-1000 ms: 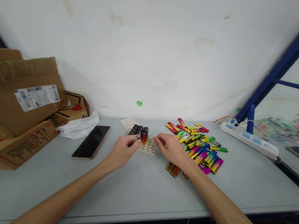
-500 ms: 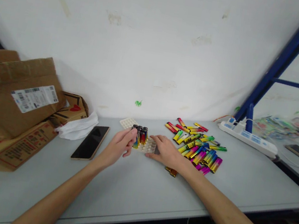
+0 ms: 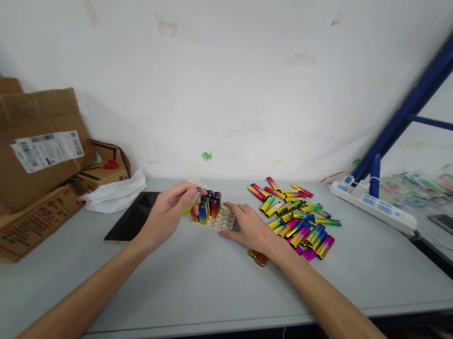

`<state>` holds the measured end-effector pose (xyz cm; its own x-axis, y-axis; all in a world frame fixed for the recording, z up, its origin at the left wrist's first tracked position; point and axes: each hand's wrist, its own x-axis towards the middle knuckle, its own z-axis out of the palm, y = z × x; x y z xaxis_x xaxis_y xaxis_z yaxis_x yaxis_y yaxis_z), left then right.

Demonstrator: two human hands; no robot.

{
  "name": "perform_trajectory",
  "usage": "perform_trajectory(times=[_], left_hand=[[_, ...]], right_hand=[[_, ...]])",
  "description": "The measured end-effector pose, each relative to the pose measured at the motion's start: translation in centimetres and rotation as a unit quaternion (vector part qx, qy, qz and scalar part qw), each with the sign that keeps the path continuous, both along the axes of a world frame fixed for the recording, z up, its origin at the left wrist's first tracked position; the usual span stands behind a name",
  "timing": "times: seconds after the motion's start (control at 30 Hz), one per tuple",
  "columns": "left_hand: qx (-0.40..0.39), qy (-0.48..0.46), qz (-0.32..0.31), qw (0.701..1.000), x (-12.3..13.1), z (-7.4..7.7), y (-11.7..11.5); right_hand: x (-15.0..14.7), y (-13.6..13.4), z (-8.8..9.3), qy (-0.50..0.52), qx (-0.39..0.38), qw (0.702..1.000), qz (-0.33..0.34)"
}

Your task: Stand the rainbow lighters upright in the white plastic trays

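Observation:
A white tray [image 3: 224, 222] with round holes lies on the grey table [image 3: 209, 281] and holds several upright colourful lighters [image 3: 208, 208] at its left end. My left hand [image 3: 167, 214] is just left of the tray, fingers pinched on a yellowish lighter [image 3: 191, 206] held over the tray's left edge. My right hand [image 3: 249, 227] rests flat on the tray's right end, fingers stretched out. A pile of loose rainbow-coloured lighters [image 3: 299, 221] lies to the right of that hand.
A black phone [image 3: 132, 222] lies left of my left hand. Cardboard boxes [image 3: 21, 160] and a white bag [image 3: 114, 195] sit at the far left. A white power strip [image 3: 375, 207] and a blue rack post [image 3: 414, 96] stand at the right. The wall is close behind.
My left hand set a lighter into the tray and now holds a yellowish one a little higher and further left. My right hand moved onto the tray's right end and lies flat.

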<state>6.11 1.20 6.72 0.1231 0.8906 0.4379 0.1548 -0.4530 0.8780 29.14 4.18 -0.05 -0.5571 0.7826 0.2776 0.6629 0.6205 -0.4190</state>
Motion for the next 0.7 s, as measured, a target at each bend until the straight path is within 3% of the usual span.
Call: perform_trajectory(times=[0.13, 0.27, 0.47, 0.57, 0.7], left_hand=[[0.067, 0.073, 0.034, 0.994, -0.2, -0.2, 0.2], [0.111, 0.149, 0.02, 0.982, -0.8, -1.1, 0.8], [0.205, 0.354, -0.044, 0.911, -1.7, -1.5, 1.6], [0.233, 0.382, -0.033, 0.894, -2.0, -1.4, 1.7], [0.218, 0.395, -0.026, 0.892, -2.2, -1.3, 1.7]], right_hand=[[0.0, 0.0, 0.0, 0.004, -0.003, 1.0, 0.021], [-0.1, -0.4, 0.2, 0.0, 0.002, 0.999, 0.048], [-0.2, -0.6, 0.3, -0.003, 0.012, 0.998, 0.06], [-0.1, -0.7, 0.4, -0.005, 0.008, 0.998, 0.06], [-0.1, -0.8, 0.8, -0.013, -0.004, 0.998, 0.059]])
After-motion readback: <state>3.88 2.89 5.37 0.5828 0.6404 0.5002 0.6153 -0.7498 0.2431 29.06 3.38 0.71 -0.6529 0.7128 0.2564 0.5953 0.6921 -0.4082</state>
